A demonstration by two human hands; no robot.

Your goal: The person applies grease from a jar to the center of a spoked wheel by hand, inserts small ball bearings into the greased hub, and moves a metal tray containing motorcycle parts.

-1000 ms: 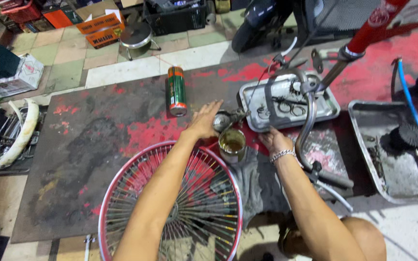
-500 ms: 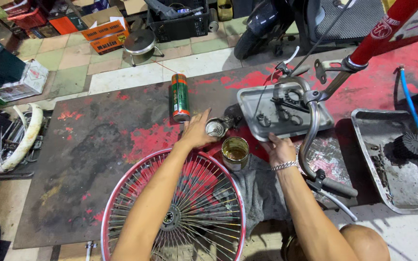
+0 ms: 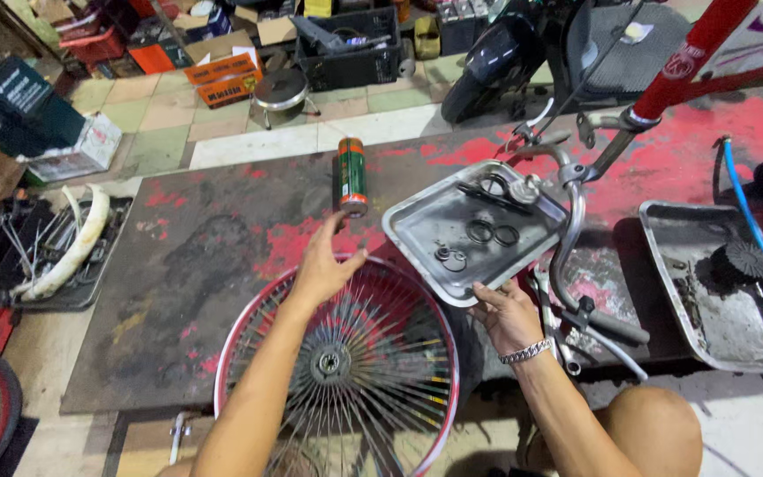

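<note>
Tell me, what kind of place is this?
Probably a bicycle repair shop. A red-rimmed spoked wheel lies on the floor, a metal tray holds small rings and parts, and a red bike frame with handlebars stands close by.

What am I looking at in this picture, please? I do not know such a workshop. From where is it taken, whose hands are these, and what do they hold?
One camera, worn on a person's head, looks down at that person's two bare hands. The right hand, with a metal bracelet, grips the near edge of a metal tray that holds small black rings and parts. The left hand is open, holds nothing, and hovers near a green spray can standing on a dark, red-stained mat. A red-rimmed spoked wheel lies flat below the hands. To the right are bicycle handlebars and a second, dirty tray holding a round brush.
</note>
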